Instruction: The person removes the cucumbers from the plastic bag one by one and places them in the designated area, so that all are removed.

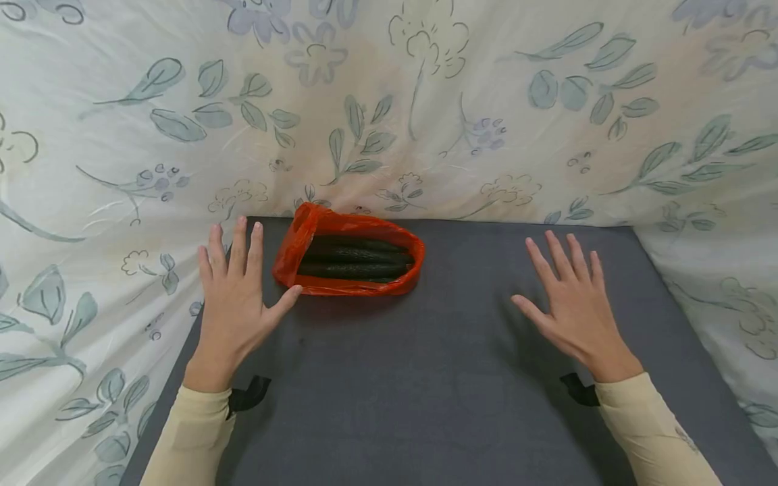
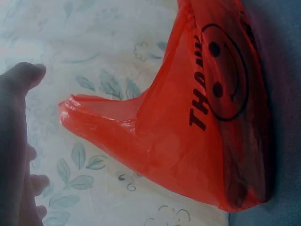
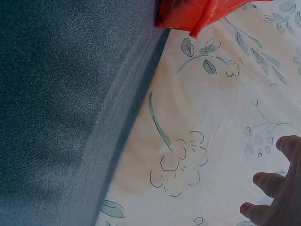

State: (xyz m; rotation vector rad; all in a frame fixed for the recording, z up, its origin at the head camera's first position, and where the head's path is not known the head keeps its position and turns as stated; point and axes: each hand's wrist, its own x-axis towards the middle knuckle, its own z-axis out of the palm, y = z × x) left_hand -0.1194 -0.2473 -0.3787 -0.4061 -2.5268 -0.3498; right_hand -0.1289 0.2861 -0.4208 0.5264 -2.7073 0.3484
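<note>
A red plastic bag (image 1: 346, 289) lies near the back edge of the table, its mouth gaping toward the head camera. Inside it several dark green cucumbers (image 1: 358, 256) lie side by side. In the left wrist view the bag (image 2: 174, 155) shows a printed smiling face and part of the word "THANK". My left hand (image 1: 234, 317) is held just left of the bag, fingers spread, gripping nothing. Well to the right of the bag, my right hand (image 1: 574, 310) is spread too and holds nothing. A corner of the bag (image 3: 188, 14) shows at the top of the right wrist view.
A dark grey cloth covers the table (image 1: 413, 378). Behind it and along both sides hangs a pale curtain (image 1: 425, 135) printed with leaves and flowers. Black straps (image 1: 249, 393) sit at both wrists, over cream sleeves (image 1: 191, 432).
</note>
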